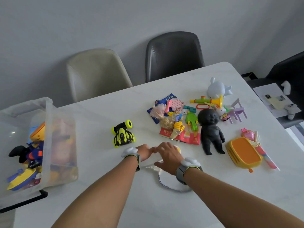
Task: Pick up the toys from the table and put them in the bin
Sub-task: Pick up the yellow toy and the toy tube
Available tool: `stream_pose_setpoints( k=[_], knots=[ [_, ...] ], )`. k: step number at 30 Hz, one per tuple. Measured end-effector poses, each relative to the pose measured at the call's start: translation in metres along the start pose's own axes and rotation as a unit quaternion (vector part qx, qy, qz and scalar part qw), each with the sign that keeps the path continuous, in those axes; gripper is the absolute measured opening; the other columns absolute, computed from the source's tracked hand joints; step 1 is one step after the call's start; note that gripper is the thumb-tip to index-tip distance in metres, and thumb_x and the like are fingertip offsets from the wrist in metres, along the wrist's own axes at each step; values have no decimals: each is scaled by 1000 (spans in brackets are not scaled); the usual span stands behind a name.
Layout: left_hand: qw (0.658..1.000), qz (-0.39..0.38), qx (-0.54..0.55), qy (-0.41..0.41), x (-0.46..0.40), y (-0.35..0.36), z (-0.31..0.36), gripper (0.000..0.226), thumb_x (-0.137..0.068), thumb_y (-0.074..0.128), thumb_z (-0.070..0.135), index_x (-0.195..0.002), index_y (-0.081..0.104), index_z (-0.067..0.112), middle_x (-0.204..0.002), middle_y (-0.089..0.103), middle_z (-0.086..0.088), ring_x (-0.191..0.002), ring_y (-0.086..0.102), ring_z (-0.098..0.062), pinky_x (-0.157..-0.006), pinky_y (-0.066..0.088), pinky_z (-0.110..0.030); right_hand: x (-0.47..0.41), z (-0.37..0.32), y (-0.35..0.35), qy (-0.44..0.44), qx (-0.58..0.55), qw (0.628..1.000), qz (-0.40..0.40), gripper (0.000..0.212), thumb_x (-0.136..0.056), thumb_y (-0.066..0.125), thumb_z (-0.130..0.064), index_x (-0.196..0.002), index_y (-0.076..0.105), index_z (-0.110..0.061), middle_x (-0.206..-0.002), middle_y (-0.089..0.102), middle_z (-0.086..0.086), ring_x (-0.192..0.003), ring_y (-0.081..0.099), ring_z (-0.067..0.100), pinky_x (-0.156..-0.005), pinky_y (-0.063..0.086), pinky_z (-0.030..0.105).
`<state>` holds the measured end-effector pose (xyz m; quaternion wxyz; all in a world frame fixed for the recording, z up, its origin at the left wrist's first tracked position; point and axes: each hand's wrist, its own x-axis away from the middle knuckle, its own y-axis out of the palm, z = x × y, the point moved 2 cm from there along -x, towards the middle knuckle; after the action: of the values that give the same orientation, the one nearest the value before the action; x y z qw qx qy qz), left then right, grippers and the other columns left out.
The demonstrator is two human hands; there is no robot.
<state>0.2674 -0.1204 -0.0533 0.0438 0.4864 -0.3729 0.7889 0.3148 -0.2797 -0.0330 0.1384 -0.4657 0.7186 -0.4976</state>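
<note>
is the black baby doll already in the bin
No, the black baby doll lies on the table right of the toy pile, far from the clear bin at the left edge.

Wall [148,18]: plain, pale grey, evenly lit.
Surface [164,208]: white, faintly marbled, rounded far corner.
Chairs: a beige chair [97,71] and a dark grey chair [174,55] side by side at the far edge.
Right side: another dark seat [289,68], partly cut off.

Little of the print I can see is legible. The blue booklet [169,98] carries yellow Chinese characters, too blurred to read. The red booklet [189,138] shows yellow characters too, likewise unreadable. The yellow-green toy car [123,133] bears a small round emblem I cannot make out.
</note>
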Motion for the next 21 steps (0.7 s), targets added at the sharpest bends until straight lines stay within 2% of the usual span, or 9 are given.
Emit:
stream_pose_setpoints(
  k=[3,5,7,10,12,15,17,19,21],
  knots=[
    [997,19,-39,-61,4,13,-6,88,-80,45,82,-144,43,21,-142,50,-14,-127,50,-35,-106,43,-43,46,45,-6,230,-5,962,147,49,-89,48,-66,-118,54,-26,-118,49,0,-110,47,24,-89,43,39],
    [995,23,-65,-74,11,23,0,108,-63,45,94,-144,36,24,-142,48,-14,-127,50,-35,-104,43,-43,96,82,4,488,-13,867,100,64,-90,30,-73,-122,47,-20,-118,46,9,-111,47,31,-87,45,43],
    [995,20,-62,-73,13,39,13,115,-59,51,94,-148,29,24,-147,43,-16,-131,46,-37,-107,40,-45,154,108,18,672,-116,731,20,83,-82,38,-81,-129,42,-13,-122,46,18,-113,49,38,-89,48,48],
    [995,3,-82,-59,10,54,29,116,-66,72,75,-153,18,19,-150,35,-21,-135,42,-40,-109,38,-48,198,111,35,743,-364,561,-21,102,-60,72,-81,-115,53,2,-95,68,25,-75,72,43,-59,60,49],
    [988,-17,-137,-70,10,63,38,123,-58,72,79,-151,14,24,-144,31,-18,-132,44,-37,-103,43,-45,206,107,47,734,-464,495,28,100,-57,85,-67,-120,49,2,-91,69,26,-64,72,41,-57,61,51],
    [985,17,-161,-54,12,76,47,99,-67,70,73,-140,23,24,-133,32,-14,-122,49,-35,-95,45,-43,188,100,53,702,-536,459,93,103,-59,92,-51,-132,35,-6,-115,60,22,-86,72,39,-76,61,52],
    [987,49,-150,-29,13,87,54,77,-80,60,65,-135,27,22,-129,34,-14,-118,50,-36,-93,45,-45,175,102,50,694,-558,446,89,103,-60,94,-40,-136,32,-11,-120,53,22,-73,72,39,-69,62,51],
    [988,58,-144,-23,15,90,57,69,-84,57,59,-133,28,20,-130,35,-14,-119,48,-37,-95,45,-46,160,103,44,673,-587,446,62,86,-73,88,-32,-138,35,-13,-121,50,18,-51,68,36,-63,62,49],
    [987,56,-150,-25,13,91,58,67,-85,57,56,-134,27,19,-132,36,-15,-122,46,-37,-95,45,-46,148,104,39,652,-577,492,12,66,-79,85,-22,-133,50,-7,-112,57,15,-51,67,34,-56,61,44]
  ],
)
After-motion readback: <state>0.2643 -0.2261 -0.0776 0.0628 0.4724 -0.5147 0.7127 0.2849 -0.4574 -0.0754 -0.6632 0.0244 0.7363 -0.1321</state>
